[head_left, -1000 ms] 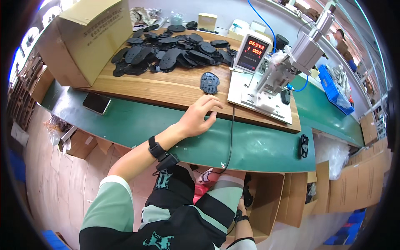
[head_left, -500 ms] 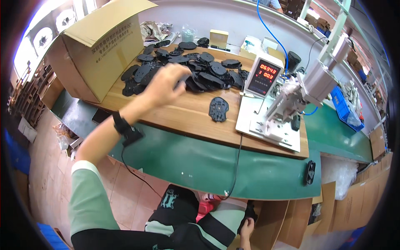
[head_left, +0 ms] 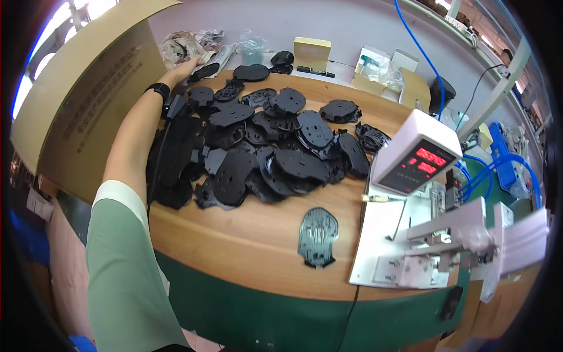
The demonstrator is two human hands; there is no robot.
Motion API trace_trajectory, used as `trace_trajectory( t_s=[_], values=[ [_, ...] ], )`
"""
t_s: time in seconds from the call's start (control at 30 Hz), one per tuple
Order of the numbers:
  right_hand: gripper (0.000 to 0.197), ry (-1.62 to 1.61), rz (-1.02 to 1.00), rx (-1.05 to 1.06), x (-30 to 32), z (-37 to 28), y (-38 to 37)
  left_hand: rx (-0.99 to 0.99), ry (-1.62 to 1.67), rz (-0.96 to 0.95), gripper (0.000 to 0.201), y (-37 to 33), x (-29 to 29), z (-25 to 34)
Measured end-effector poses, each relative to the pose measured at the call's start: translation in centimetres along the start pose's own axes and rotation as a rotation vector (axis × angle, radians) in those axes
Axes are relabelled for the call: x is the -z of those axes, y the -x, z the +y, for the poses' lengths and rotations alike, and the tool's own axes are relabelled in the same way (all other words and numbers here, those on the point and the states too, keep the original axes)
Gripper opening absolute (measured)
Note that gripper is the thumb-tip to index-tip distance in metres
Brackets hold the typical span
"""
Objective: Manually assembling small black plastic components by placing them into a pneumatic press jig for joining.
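Observation:
My left hand (head_left: 185,69) is stretched to the far left of the table, beside the crumpled paper (head_left: 186,48) and close to a flat black plastic piece (head_left: 204,72). Its fingers show too little to tell whether they hold anything. Below the forearm and to its right lies a wide heap of black plastic shells (head_left: 296,165), rounded and flat, stacked loosely over each other. Apart from them, one black shell (head_left: 318,236) rests alone on the wood, its ribbed side up. My right hand is out of view.
A tall cardboard box (head_left: 88,111) stands close along my left arm. At the right is a white bench press (head_left: 422,246) with a display box (head_left: 416,152) showing red digits. Small open boxes (head_left: 387,73) and a black marker (head_left: 315,72) sit along the back wall.
My left hand has gone from above the heap to the far left back. The view has shifted closer to the table. My right hand, low at the right before, has left the picture.

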State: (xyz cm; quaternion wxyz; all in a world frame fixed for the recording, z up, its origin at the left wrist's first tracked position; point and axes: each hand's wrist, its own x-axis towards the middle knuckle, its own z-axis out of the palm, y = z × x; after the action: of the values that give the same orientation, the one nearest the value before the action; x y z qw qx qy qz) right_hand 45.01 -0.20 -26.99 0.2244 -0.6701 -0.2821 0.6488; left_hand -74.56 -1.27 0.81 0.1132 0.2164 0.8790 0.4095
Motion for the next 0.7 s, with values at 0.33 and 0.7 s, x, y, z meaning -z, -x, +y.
trace_trajectory(
  t_s=[0.33, 0.7],
  values=[
    [0.019, 0.105, 0.037, 0.016, -3.8, -2.4, -1.7, 0.176, -0.214, -0.203, 0.076, -1.5, 0.6, -5.8],
    [0.025, 0.098, -0.12, 0.169, -4.1, -0.4, -5.0, 0.053, -0.641, -0.049, 0.063, 16.9, -5.0, -1.1]
  ],
)
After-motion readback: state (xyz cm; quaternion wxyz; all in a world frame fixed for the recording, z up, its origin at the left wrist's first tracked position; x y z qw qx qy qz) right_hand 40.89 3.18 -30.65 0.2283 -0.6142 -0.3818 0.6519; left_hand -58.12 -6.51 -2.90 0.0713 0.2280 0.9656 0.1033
